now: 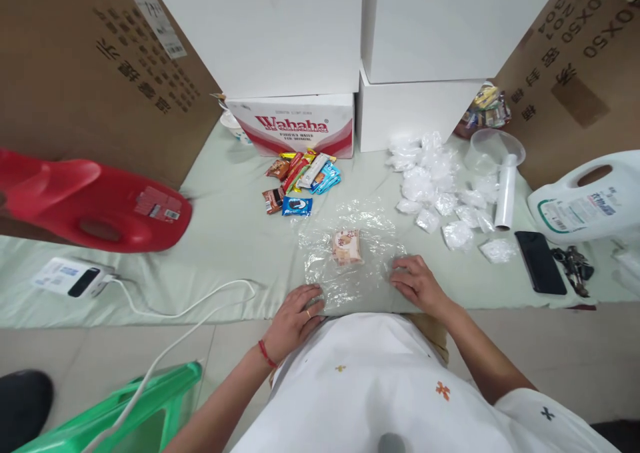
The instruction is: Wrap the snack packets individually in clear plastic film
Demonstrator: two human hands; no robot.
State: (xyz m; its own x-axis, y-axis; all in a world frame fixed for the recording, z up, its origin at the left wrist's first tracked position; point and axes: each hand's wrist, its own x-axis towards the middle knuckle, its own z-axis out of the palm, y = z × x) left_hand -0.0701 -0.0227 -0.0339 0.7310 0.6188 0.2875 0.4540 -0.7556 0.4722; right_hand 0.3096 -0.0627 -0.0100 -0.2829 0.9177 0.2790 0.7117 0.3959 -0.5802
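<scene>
A thin sheet of clear plastic film (pixel 320 266) lies spread and wrinkled near the table's front edge. In its middle sits a small snack packet (pixel 347 246), pale pink and beige with brown print. My left hand (pixel 297 314) rests at the film's near left corner, fingers stretched out over its edge and thumb apart. At the right edge, my right hand (pixel 417 284) touches the film with loosely bent, spread fingertips. Neither hand touches the packet. Beyond the film is a pile of colourful wrapped snacks (pixel 305 173). To the right lie several film-wrapped bundles (pixel 419 184).
Right of the bundles are a film roll (pixel 506 193), a clear plastic tub (pixel 495 150), a black phone (pixel 540 262), keys (pixel 575 266) and a white jug (pixel 590 196). A red jug (pixel 120 210) and a cabled white device (pixel 70 276) lie left. Boxes (pixel 305 123) stand behind.
</scene>
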